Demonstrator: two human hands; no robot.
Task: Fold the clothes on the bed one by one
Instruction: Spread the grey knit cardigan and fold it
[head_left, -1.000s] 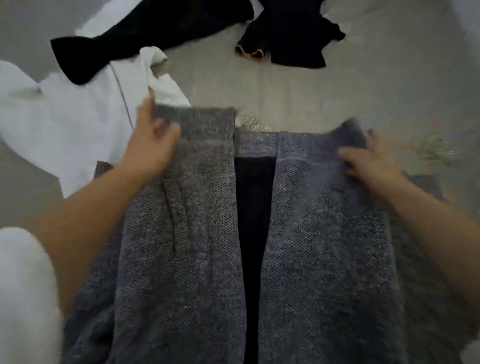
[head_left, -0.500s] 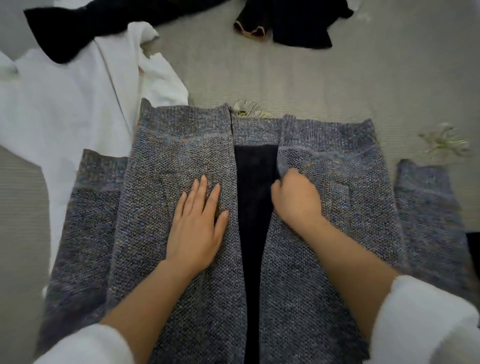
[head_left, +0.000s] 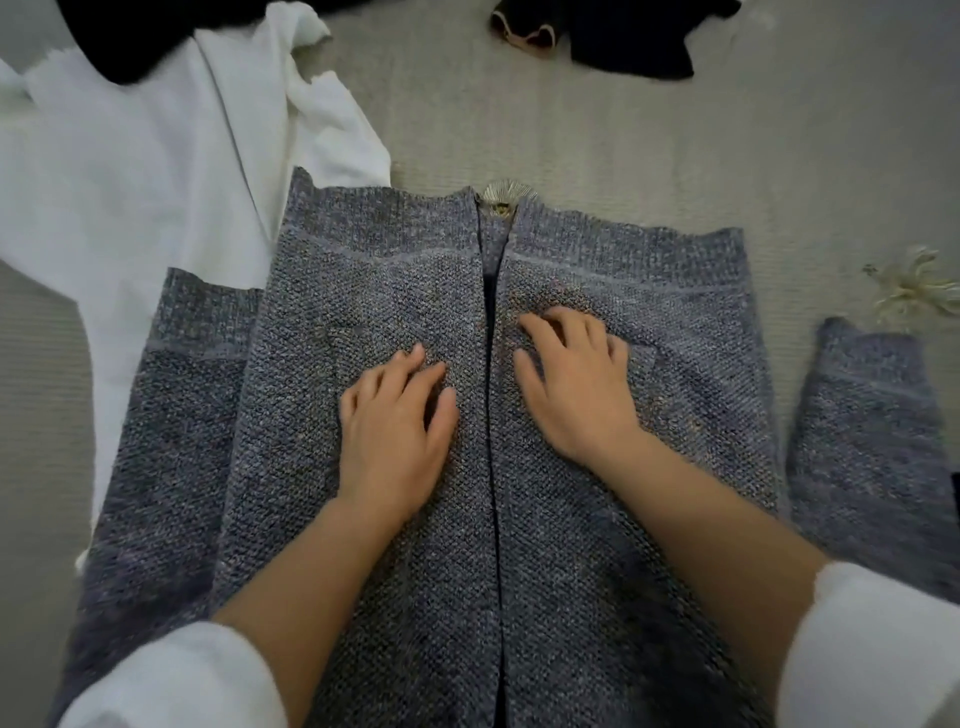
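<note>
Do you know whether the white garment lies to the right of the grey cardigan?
No, the white garment lies spread out to the left of the grey cardigan.

There is one grey knitted cardigan, one white cloth garment, two black cloth garments, and two hands: the left hand, the right hand.

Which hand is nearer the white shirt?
Left. The left hand presses the cardigan's left panel, on the side of the shirt; the right hand presses the right panel, across the front opening, farther away.
</note>
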